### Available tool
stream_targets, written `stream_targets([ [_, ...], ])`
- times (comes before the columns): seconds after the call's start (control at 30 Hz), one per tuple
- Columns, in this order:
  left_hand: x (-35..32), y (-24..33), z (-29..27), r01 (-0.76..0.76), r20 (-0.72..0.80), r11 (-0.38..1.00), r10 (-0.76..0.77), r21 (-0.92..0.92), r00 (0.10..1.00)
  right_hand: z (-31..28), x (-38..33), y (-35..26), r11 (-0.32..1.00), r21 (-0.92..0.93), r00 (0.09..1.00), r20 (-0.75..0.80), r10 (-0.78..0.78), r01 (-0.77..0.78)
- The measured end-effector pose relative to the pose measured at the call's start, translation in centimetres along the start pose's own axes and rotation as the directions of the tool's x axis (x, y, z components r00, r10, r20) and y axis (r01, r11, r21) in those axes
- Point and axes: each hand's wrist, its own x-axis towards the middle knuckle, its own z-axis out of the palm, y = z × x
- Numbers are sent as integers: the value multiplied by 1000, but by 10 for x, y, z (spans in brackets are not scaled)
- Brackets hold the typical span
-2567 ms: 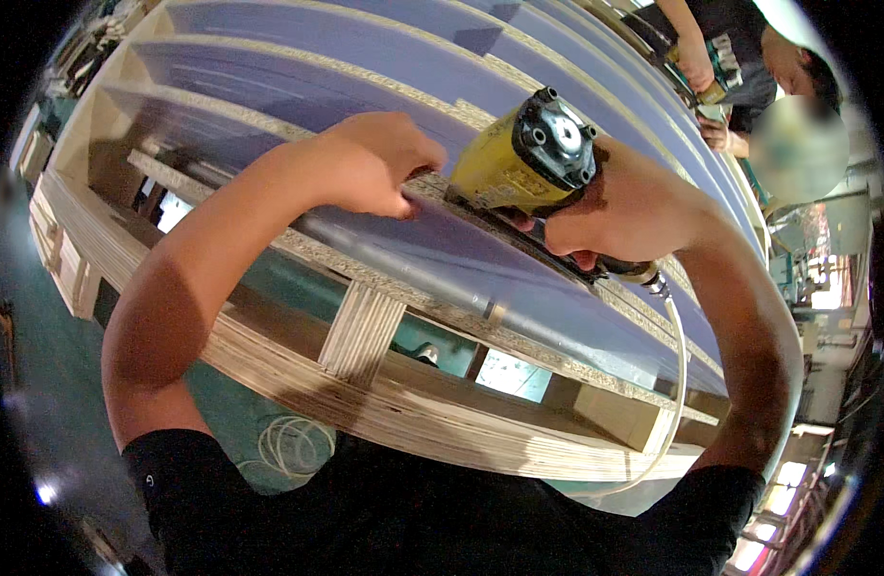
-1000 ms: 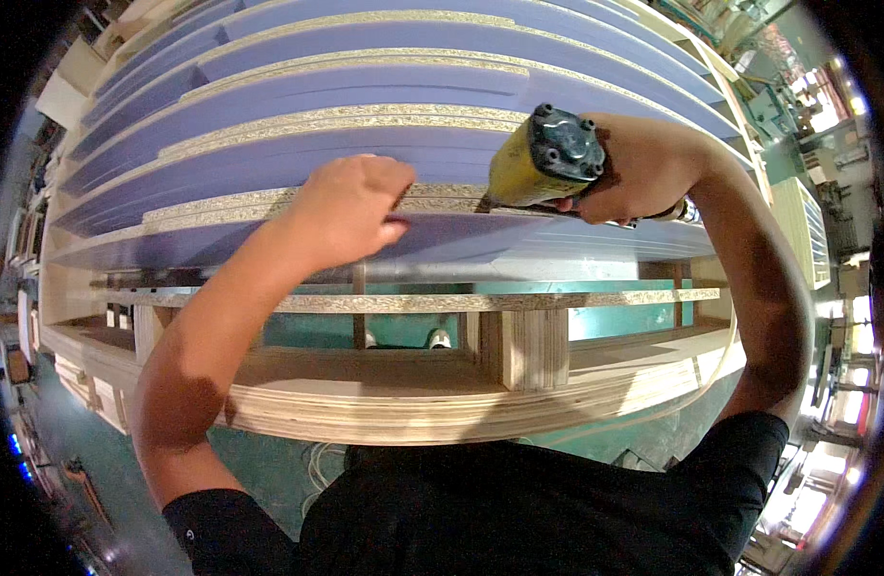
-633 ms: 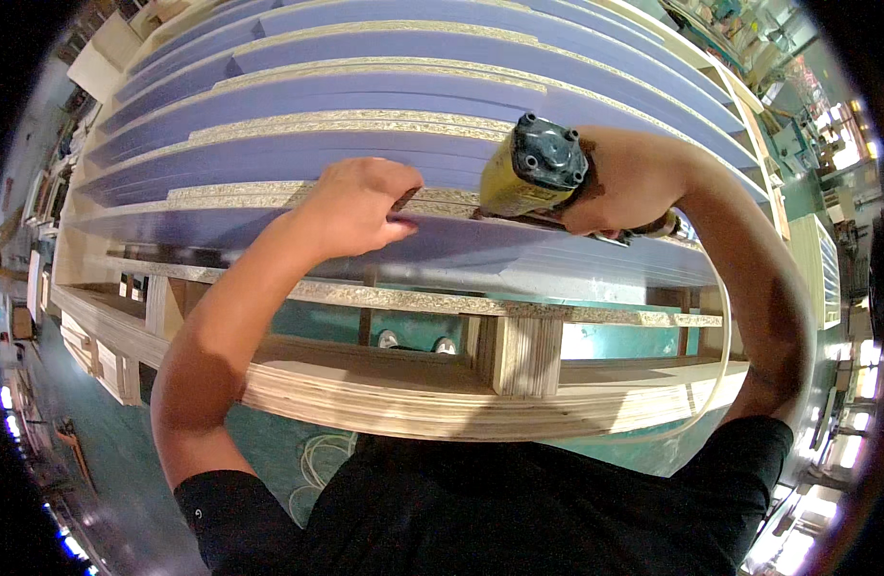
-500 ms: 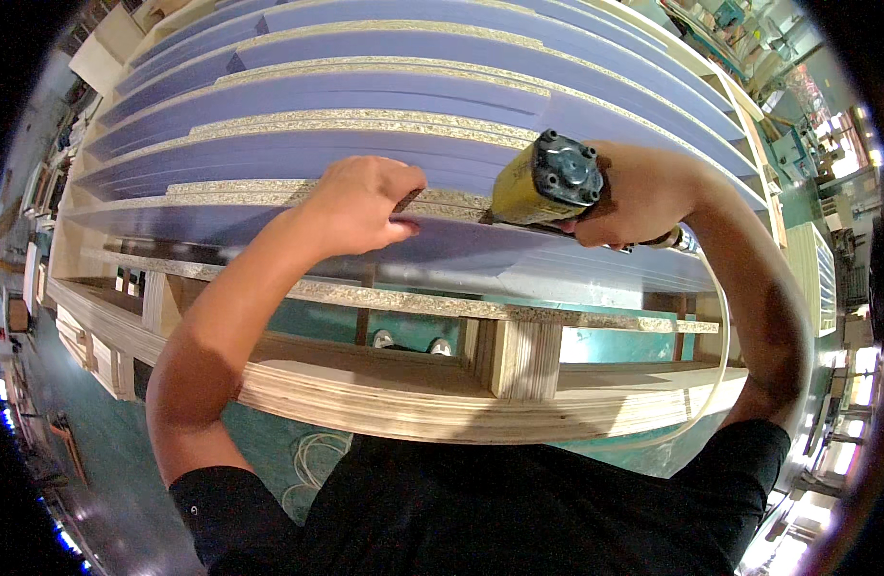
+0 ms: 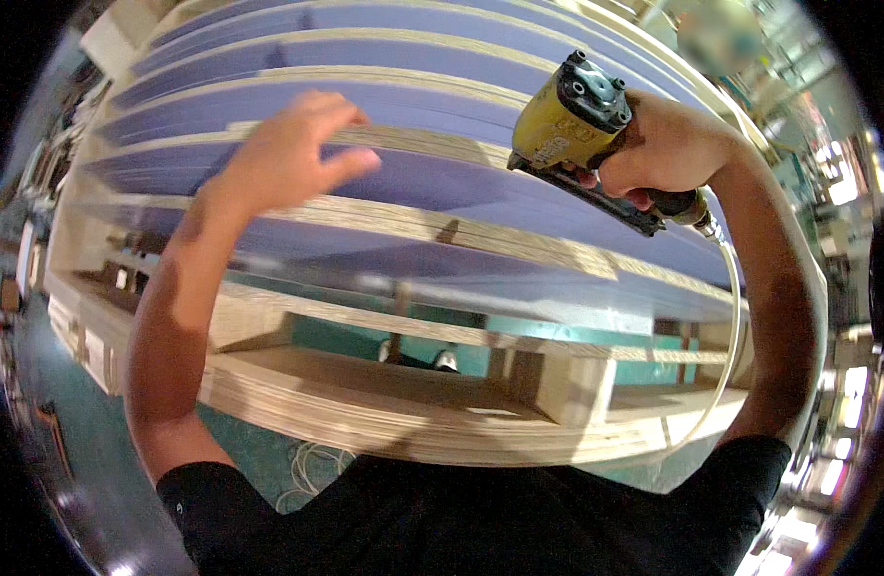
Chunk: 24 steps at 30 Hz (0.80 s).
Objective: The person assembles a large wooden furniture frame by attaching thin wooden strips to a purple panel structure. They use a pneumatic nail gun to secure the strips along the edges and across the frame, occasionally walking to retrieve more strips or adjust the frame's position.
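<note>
My right hand point(image 5: 658, 154) is wrapped round the grip of a yellow and black pneumatic nail gun point(image 5: 571, 120), raised above the right part of a large wooden frame. A pale air hose point(image 5: 734, 288) hangs from its coupling. To the left, my left hand point(image 5: 293, 154) is in the air with thumb and fingers apart, holding nothing; motion blurs it a little. Beneath both hands run several chipboard strips point(image 5: 442, 223) with rough speckled edges, set between blue-violet panels point(image 5: 413, 178).
Nearest my body is the frame's thick layered front rail point(image 5: 413, 427), with short wooden blocks point(image 5: 578, 384) behind it. My shoes show on the green floor through the gaps. A coiled hose point(image 5: 312, 470) lies on the floor at lower left. Workshop clutter stands at both sides.
My left hand has lifted off the chipboard strip, moving up and left as its fingers spread. The nail gun in my right hand has risen off the strip, away from me and slightly right.
</note>
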Motion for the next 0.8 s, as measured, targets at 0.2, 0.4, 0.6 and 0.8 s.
stream_targets([
  [0.2,-62,-181,-37,238,106,971,-240,28,965,12,119,-129,952,-239,978,135,-161,190],
  [0.4,-56,-193,-23,273,179,961,-263,-35,948,44,240,-214,949,-149,948,203,-247,279],
  [0.6,-63,-199,-14,269,122,955,-284,124,951,54,263,-242,980,-118,957,261,-124,160],
  [0.8,-61,-203,-19,315,146,947,-320,57,936,55,262,-245,978,-97,964,212,-162,186],
])
